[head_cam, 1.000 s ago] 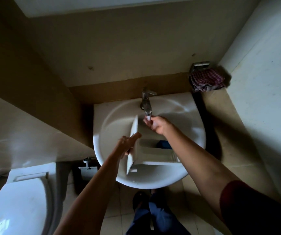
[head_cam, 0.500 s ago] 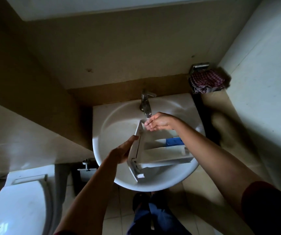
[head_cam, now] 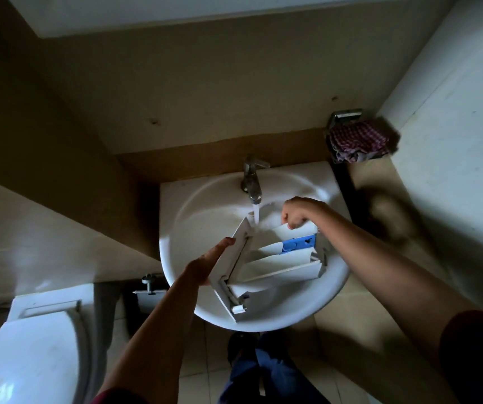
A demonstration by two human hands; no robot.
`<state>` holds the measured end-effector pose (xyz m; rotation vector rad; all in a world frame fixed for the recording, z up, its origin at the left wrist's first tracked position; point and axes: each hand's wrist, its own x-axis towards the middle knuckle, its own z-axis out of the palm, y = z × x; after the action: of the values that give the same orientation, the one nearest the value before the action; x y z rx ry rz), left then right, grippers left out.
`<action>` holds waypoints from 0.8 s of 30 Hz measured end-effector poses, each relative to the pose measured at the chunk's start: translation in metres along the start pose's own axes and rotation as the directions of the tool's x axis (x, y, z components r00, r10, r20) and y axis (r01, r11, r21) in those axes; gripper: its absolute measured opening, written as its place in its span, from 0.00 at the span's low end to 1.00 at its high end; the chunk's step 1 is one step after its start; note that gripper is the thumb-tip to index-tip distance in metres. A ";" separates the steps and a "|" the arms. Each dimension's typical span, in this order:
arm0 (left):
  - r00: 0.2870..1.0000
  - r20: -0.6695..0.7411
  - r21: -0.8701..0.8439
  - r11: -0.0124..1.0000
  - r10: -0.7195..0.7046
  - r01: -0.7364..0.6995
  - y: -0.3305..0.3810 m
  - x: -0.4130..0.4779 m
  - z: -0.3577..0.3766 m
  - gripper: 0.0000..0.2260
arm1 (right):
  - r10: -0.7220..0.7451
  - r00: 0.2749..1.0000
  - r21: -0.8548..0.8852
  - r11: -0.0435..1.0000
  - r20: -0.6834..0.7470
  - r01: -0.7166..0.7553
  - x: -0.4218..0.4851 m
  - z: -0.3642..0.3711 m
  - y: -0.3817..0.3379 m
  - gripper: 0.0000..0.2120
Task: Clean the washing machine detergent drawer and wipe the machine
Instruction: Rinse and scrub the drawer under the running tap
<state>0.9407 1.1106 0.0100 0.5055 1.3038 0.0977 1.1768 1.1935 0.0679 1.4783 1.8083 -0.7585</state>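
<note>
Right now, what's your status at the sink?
Left hand flat against detergent drawer front; right hand grips its far edge. Drawer in sink, under running tap. Nothing blocking.

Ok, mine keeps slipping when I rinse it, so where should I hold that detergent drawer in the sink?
Probably by its flat front panel, coming from the left, where the left hand braces it: that is the broad, raised end of the detergent drawer. The right hand grips the thin far side wall from above, which leaves the open compartments clear for the faucet stream.
</note>
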 end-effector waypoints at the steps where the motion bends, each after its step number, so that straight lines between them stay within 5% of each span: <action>1: 1.000 -0.008 -0.006 1.000 0.012 -0.013 0.003 -0.001 0.001 0.22 | 0.013 1.000 -0.005 1.000 -0.001 -0.013 0.001 0.001 0.001 0.17; 7: 0.972 -0.175 0.271 0.956 0.159 -0.108 0.018 0.005 -0.008 0.17 | 0.084 0.996 -0.078 0.993 -0.028 -0.086 0.008 0.002 0.006 0.12; 9: 0.949 -0.190 0.432 0.889 0.252 -0.149 0.022 0.008 -0.008 0.15 | 0.108 0.993 -0.118 0.987 -0.043 -0.112 -0.002 -0.005 0.001 0.07; 14: 0.874 -0.241 0.702 0.697 0.422 -0.143 0.019 0.011 0.003 0.20 | 0.165 0.986 -0.087 0.982 -0.007 -0.165 -0.015 -0.015 -0.003 0.15; 17: 0.813 -0.305 0.700 0.696 0.495 -0.162 0.015 0.005 0.005 0.14 | 0.168 0.985 -0.128 0.979 0.047 -0.161 -0.019 -0.017 -0.002 0.16; 24: 0.813 -0.378 0.403 0.870 0.442 -0.286 0.012 0.005 0.004 0.15 | 0.177 0.978 -0.108 0.980 0.109 -0.165 -0.023 -0.017 -0.002 0.16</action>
<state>0.9486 1.1220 0.0109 1.0769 1.6848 0.3483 1.1758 1.1934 0.0965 1.4711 1.5846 -0.6480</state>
